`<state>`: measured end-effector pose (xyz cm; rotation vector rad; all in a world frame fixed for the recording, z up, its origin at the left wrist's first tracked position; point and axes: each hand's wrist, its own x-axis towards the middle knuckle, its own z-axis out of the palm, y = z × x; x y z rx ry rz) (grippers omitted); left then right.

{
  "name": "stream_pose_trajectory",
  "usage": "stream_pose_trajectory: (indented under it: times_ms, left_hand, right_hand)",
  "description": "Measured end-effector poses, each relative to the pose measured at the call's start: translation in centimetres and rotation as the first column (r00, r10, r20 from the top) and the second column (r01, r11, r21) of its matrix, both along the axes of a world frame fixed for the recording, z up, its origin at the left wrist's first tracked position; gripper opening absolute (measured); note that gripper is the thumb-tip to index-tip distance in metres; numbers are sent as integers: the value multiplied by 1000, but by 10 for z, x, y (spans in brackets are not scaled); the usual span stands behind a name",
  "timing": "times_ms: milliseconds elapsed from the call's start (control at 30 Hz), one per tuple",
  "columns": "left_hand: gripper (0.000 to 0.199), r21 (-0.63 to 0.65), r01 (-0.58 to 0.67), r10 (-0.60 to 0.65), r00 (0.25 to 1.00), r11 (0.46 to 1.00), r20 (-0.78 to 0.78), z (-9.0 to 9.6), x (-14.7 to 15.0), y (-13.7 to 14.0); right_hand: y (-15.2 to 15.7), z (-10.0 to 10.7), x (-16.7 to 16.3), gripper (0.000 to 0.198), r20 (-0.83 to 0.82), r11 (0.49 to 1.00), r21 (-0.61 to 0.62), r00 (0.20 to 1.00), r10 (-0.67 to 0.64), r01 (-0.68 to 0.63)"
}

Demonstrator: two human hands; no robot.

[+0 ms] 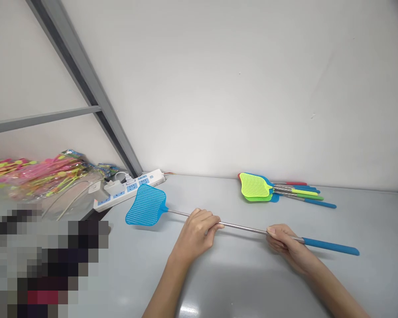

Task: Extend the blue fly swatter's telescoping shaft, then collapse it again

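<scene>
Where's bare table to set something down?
Bare table: right of the swatter pile; along the wall between pile and power strip; near side, between the forearms. Crowded: far left, with power strip, plugs and bagged items; the pile itself; and mid-table, where the held blue swatter crosses.

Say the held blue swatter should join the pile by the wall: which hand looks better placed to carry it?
Probably the right hand: it grips the metal rod near the blue handle and sits closer to the swatter pile. The left hand grips nearer the mesh head.
</scene>
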<state>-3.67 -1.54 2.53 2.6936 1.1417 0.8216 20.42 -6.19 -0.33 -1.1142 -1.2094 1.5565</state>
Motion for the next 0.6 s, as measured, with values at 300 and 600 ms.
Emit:
stream_pose_trajectory:
  times_ms: [300, 600]
  left_hand:
    - [17, 0, -15, 15, 1000, 1000, 6, 0, 0, 0]
    - [14, 3, -66, 66, 996, 998, 63, 0, -4, 1]
  right_hand:
    - [1, 3, 5, 40, -11, 1000, 13, 1000, 16, -16]
    - [-1, 0, -15, 39, -185, 998, -47, 982, 41, -50]
